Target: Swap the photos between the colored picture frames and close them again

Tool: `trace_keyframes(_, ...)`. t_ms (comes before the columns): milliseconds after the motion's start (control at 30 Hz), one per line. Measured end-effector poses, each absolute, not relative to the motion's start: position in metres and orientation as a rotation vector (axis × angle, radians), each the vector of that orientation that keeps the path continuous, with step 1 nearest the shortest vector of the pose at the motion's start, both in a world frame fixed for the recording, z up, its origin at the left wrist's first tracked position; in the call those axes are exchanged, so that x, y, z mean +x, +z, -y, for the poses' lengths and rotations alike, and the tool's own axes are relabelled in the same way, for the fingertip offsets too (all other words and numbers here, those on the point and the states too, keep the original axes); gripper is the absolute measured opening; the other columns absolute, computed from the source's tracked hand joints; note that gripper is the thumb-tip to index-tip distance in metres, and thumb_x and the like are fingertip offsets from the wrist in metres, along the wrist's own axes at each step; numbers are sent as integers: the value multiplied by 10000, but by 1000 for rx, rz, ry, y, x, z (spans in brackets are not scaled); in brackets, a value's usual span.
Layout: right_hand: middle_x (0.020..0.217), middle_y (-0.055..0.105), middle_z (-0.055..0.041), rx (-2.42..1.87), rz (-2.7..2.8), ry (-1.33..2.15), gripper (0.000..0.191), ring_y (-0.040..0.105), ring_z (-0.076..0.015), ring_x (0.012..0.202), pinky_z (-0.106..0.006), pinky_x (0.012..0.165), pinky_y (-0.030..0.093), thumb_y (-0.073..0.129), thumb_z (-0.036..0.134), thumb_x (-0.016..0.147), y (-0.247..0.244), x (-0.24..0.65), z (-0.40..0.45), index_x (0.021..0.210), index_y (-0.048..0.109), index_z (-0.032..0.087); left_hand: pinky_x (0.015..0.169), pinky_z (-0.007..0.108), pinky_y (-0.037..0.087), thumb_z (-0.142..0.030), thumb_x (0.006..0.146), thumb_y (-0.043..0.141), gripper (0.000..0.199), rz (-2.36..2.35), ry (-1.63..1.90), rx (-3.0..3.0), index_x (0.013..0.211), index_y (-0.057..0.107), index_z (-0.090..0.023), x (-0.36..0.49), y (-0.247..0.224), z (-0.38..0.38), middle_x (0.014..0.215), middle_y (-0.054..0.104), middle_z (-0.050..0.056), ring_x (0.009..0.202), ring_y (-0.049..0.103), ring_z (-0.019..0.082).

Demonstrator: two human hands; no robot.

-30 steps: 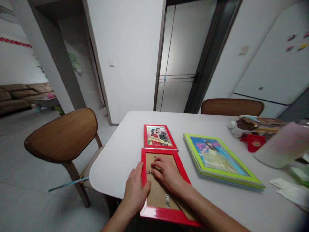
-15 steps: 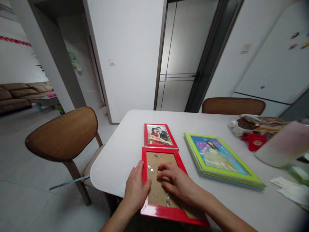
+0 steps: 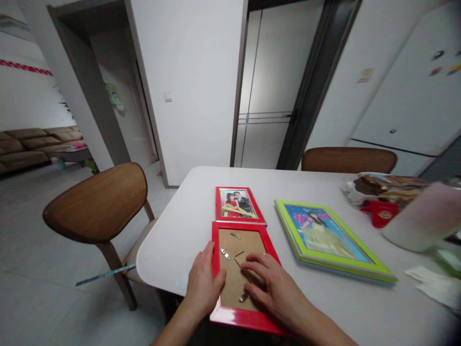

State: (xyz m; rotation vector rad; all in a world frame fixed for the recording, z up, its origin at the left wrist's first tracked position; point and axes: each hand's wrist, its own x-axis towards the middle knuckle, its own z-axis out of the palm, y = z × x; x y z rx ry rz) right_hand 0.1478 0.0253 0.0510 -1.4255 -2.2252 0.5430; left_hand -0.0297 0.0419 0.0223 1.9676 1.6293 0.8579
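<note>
A red picture frame (image 3: 230, 313) lies face down at the table's near edge, its brown backing board (image 3: 230, 283) showing. Small metal clips sit on the board, among them an upper-left clip (image 3: 225, 254) and a lower clip (image 3: 244, 297). Along the frame's left side rests my left hand (image 3: 203, 276), fingers stretched out and thumb on the board. My right hand (image 3: 270, 283) is over the board's right part with fingers bent and apart, thumb at the lower clip. It hides part of the board and the frame's right side.
Beyond it lies another red frame (image 3: 218, 204) with a photo of two people. A lime-green frame (image 3: 302, 252) lies to the right. Further right are a pale pink container (image 3: 421, 218), a red packet (image 3: 383, 214) and tissues (image 3: 432, 283). A wooden chair (image 3: 97, 206) stands at left.
My right hand has shifted slightly right and down, uncovering the middle of the board. The lower clip now lies at a slant instead of upright. My left hand has stayed in place.
</note>
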Motion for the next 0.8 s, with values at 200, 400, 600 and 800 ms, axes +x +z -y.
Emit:
trace_keyframes(200, 977, 525, -86, -1575, 2108, 437, 339, 476, -192, 919, -315, 818, 377, 476, 218, 672, 42, 146, -33, 1000, 553, 181, 990, 328, 223, -232, 687, 474, 591, -1610, 911, 1917, 1242, 324, -95, -31, 22, -43, 1268, 395, 103, 1156, 351, 219)
trace_keyframes(400, 922, 546, -71, -1530, 2057, 418, 327, 486, -184, 890, -313, 815, 383, 480, 157, 622, 62, 141, -35, 934, 576, 171, 974, 340, 243, -279, 675, 531, 460, -1497, 1038, 1755, 1104, 485, -119, -29, 34, -42, 1275, 380, 121, 1165, 335, 236)
trace_keyframes(600, 1027, 518, -76, -1366, 2015, 422, 294, 483, -178, 950, -315, 838, 393, 482, 245, 693, 82, 130, -31, 972, 555, 185, 599, 274, 457, -402, 706, 475, 250, -1178, 1177, 1241, 782, 508, -166, -42, 51, -47, 725, 635, 18, 653, 595, 174)
trace_keyframes(800, 986, 553, -110, -1628, 1955, 330, 355, 543, -203, 860, -337, 762, 427, 413, 336, 742, 55, 171, -39, 1017, 542, 151, 502, 234, 428, -469, 644, 501, 317, -1413, 1111, 1157, 762, 469, -177, -108, 49, -56, 595, 591, -35, 530, 570, 143)
